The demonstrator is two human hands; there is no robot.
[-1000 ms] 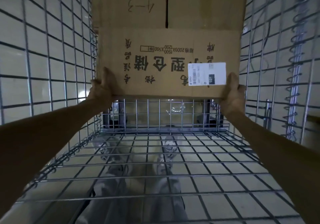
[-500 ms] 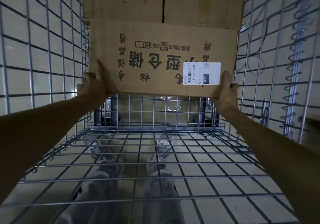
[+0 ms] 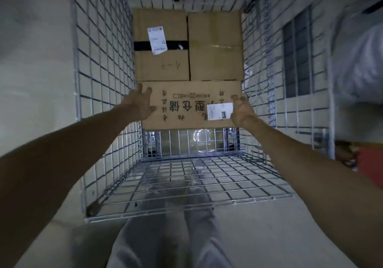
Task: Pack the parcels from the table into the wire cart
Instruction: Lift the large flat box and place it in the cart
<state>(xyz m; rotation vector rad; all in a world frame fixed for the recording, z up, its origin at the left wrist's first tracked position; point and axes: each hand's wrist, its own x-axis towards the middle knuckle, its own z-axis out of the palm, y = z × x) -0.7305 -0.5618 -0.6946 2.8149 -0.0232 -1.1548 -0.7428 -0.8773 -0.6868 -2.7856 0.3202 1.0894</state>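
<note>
A flat cardboard parcel (image 3: 186,106) with black printed characters and a white label (image 3: 217,111) stands on edge at the far end of the wire cart (image 3: 103,81). It sits right below two stacked brown parcels, one with black tape (image 3: 161,60) and one with clear tape (image 3: 215,46). My left hand (image 3: 138,104) has its fingers spread and touches the parcel's left end. At the right end, beside the label, my right hand (image 3: 241,110) curls its fingers round the parcel's edge.
The cart's mesh floor (image 3: 186,176) stretches from the parcels towards me, with my legs (image 3: 176,226) showing beneath it. Wire walls close in on the left and right. Outside the right wall are a white bulky shape (image 3: 356,77) and a red object (image 3: 371,160).
My view has pulled back and both arms now reach out long. The printed parcel sits further into the cart under the two parcels. My left hand's fingers have spread open.
</note>
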